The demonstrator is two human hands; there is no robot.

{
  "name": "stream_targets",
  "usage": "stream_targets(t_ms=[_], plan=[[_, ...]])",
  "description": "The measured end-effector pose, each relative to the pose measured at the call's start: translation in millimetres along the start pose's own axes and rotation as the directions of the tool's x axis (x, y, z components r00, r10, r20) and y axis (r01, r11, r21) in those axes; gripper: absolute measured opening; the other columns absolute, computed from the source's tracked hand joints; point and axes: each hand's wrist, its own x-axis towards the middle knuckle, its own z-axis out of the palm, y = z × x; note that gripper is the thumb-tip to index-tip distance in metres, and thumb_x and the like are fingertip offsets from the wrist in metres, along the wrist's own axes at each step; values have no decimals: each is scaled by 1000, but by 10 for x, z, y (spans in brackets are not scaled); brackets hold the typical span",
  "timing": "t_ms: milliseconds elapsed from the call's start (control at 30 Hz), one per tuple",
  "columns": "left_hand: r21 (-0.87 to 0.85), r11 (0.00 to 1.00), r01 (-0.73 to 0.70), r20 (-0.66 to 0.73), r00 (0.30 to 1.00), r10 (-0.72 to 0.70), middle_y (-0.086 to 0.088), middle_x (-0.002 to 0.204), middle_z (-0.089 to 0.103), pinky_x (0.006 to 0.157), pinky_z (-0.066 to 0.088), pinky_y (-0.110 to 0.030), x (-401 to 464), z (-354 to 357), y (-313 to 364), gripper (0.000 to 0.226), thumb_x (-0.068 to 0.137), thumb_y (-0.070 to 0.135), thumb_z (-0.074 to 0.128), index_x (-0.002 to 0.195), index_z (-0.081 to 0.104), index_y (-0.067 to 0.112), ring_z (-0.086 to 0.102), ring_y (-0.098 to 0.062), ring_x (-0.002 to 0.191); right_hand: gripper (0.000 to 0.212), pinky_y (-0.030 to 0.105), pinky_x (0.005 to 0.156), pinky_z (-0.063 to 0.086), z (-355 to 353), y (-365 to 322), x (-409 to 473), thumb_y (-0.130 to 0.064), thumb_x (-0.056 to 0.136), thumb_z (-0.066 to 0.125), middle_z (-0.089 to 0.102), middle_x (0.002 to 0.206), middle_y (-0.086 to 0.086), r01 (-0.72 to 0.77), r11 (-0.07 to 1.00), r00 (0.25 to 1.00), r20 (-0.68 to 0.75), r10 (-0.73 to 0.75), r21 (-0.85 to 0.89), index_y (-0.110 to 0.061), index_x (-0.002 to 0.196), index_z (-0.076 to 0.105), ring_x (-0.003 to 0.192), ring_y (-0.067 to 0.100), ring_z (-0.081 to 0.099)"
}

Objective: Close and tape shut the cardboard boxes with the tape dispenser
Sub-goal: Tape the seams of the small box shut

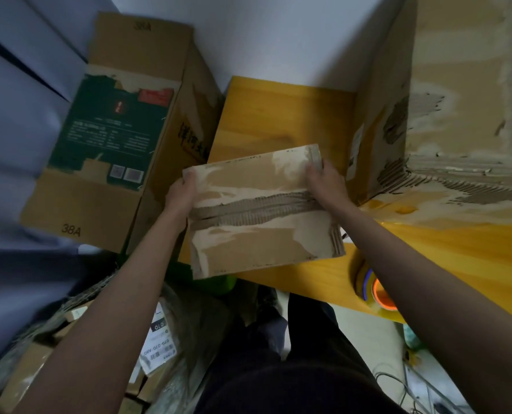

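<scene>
Cardboard box (pixel 263 210) (torn top) gripped both ends: left hand (pixel 181 191), right hand (pixel 323 182), fingers curled.

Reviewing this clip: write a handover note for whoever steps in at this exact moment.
Left hand grips the small box's left edge; right hand grips its far right corner. The box is held over the yellow table's near edge, its top scarred by torn-off tape, no fresh tape visible. Tape roll sits on the table under the right forearm, untouched. A large box stands at right. Left: set the box down, tape it.
</scene>
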Motion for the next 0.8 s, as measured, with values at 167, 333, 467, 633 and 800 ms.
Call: stream_targets(t_ms=[167,333,467,633,800], plan=[[-96,993,-73,-59,996,67,-5,126,64,96,54,-48,-121,-148,205,78,86,75,31,139,56,25,63,-25,108,64,55,100,48,-96,-183,-164,-63,95,40,58,130,8,2,987,999,-41,5,161,-17,140,49,117,32,56],[-238,945,-225,-212,961,175,-4,127,60,95,51,-41,-327,-363,576,64,92,70,41,129,55,19,59,-21,112,95,55,114,34,-327,-511,-369,-80,79,31,32,157,4,53,944,993,-114,-17,327,-21,152,39,141,28,37],[-277,897,-345,-231,930,286,1,115,57,74,50,-29,-541,-373,682,30,105,33,41,132,45,23,60,-14,99,55,44,109,40,-396,-511,-497,-41,104,35,31,150,2,191,918,967,-225,-116,347,-17,153,32,127,18,41],[-88,911,-402,-112,913,392,0,121,57,66,42,-19,-693,-187,255,42,110,25,27,150,40,23,54,-2,89,53,53,120,29,-232,-137,-630,-29,105,37,27,156,6,144,950,978,-188,-93,279,-17,156,28,145,28,29],[-68,928,-366,-37,931,364,2,112,59,70,44,-24,-702,-140,-107,38,110,22,28,144,44,24,57,-8,90,49,46,118,30,-151,96,-772,-21,107,40,31,152,11,158,971,974,-191,-123,181,-10,153,30,141,30,32]])
